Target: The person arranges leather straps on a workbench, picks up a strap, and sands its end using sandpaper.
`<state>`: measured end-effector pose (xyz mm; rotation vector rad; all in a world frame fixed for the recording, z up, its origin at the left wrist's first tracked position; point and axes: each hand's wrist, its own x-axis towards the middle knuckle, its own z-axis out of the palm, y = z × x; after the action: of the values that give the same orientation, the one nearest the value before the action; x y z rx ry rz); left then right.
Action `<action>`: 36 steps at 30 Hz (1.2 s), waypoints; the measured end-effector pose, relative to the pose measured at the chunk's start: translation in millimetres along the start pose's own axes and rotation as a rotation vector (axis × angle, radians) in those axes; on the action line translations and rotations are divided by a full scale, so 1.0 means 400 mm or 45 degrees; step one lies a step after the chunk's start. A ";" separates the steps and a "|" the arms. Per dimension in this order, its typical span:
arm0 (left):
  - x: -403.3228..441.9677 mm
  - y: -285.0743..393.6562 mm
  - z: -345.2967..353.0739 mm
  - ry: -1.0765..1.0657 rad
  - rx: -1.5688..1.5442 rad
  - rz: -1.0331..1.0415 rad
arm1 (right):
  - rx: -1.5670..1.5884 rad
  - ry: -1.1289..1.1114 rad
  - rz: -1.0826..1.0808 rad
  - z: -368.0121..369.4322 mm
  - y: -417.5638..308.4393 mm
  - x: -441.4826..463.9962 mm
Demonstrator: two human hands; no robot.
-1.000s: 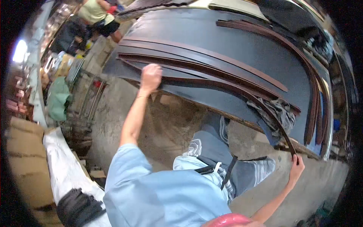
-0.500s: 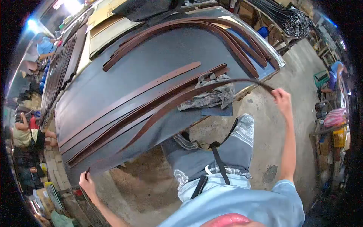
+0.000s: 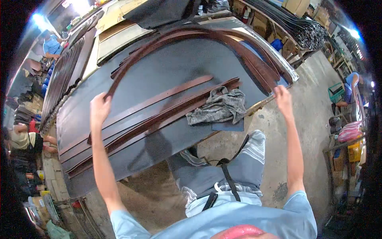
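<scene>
A long dark brown strip (image 3: 175, 35) arches over the far part of the table, above other curved strips (image 3: 260, 65). Its left end is pinched in my left hand (image 3: 100, 106), over the table's left half. At the table's right edge, my right hand (image 3: 281, 96) is closed on the strip's other end. Straight brown strips (image 3: 159, 115) lie across the near part of the table, between my hands. Over their right end rests a crumpled grey cloth (image 3: 221, 106).
The dark table top (image 3: 191, 59) has boards (image 3: 123, 42) along its far left side. Wavy strips (image 3: 63, 67) are stacked beyond. A bundle of dark strips (image 3: 290, 28) lies at the back right. People sit at far left (image 3: 24, 137) and far right (image 3: 352, 85).
The held strip has gone from the near side of the table to the far side, bending into an arch. My left hand has moved up and forward from the near left corner; my right hand shifted slightly left.
</scene>
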<state>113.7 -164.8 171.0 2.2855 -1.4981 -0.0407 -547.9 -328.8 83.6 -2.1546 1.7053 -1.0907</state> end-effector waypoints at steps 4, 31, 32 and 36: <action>0.170 0.013 0.243 -0.012 0.274 0.004 | -0.163 -0.083 0.075 0.132 -0.044 -0.026; 0.505 0.130 0.521 0.359 0.650 0.261 | -0.645 0.257 0.343 0.306 0.060 0.176; 0.429 0.173 0.506 0.096 0.510 0.377 | -0.640 0.265 0.340 0.305 0.060 0.174; 0.102 0.331 0.443 -0.550 -0.027 0.558 | -0.508 0.259 0.439 0.288 0.038 0.172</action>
<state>-27.5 -302.3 62.4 1.9591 -2.1728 -0.4448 -481.0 -428.7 22.6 -1.8829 2.4549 -0.9628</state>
